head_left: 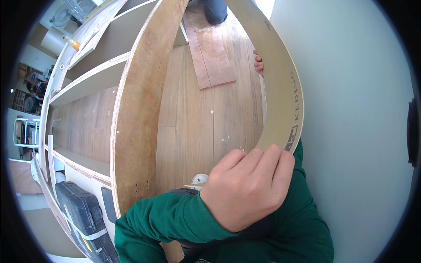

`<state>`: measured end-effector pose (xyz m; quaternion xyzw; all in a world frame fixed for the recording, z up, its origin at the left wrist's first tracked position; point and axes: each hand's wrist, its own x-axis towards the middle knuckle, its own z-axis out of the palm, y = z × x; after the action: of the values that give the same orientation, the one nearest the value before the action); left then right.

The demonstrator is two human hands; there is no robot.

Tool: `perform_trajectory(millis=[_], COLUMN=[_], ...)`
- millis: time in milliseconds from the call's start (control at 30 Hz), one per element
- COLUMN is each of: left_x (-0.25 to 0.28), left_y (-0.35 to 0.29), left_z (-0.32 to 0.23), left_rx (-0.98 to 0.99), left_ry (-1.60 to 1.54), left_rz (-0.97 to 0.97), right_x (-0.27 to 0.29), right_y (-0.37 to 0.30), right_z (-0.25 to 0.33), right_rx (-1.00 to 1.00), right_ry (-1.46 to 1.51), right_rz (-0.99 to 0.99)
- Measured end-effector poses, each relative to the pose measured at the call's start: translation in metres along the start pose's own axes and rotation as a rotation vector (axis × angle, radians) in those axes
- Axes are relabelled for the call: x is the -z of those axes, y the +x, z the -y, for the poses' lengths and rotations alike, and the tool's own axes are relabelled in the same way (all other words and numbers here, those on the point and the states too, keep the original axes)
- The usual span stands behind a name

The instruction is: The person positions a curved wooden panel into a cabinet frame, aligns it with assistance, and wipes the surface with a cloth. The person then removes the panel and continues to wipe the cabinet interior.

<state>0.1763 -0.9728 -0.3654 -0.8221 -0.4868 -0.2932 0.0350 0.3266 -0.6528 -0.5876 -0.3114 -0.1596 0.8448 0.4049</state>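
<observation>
A long tan board (280,83) with dark print on its face stands along my right side, curving in the wide view. My left hand (250,188), at the end of a green sleeve, is closed over its near end with the knuckles up; the thumb is hidden. My right sleeve (299,160) runs behind the board. Farther along, several curled fingers (258,63) show at the board's inner edge, apparently my right hand's; the palm is hidden. To my left stands a wooden frame with a brown side panel (142,92).
A pale wall-like surface (351,109) rises at right. A reddish plank (210,65) lies on the wood floor (193,127), beside a person's dark-clothed knee (215,12). A white roll (199,179) sits near me. A black case (79,206) is at lower left, an orange bottle (72,43) upper left.
</observation>
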Motion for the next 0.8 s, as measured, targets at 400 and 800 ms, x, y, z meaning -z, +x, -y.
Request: perform_trajectory(millis=[400,800], left_x=[-0.003,-0.001], left_y=[-0.002,-0.008], left_z=[-0.002,-0.011], left_rx=[-0.018,-0.051], left_ry=[0.009,-0.027], left_rz=[0.011,0.128], right_x=[0.006,0.028], right_y=[-0.013,-0.013], right_z=[-0.004,-0.007], right_rx=[0.063,0.103], right_ry=[-0.041,-0.064], right_rz=[0.045,0.058])
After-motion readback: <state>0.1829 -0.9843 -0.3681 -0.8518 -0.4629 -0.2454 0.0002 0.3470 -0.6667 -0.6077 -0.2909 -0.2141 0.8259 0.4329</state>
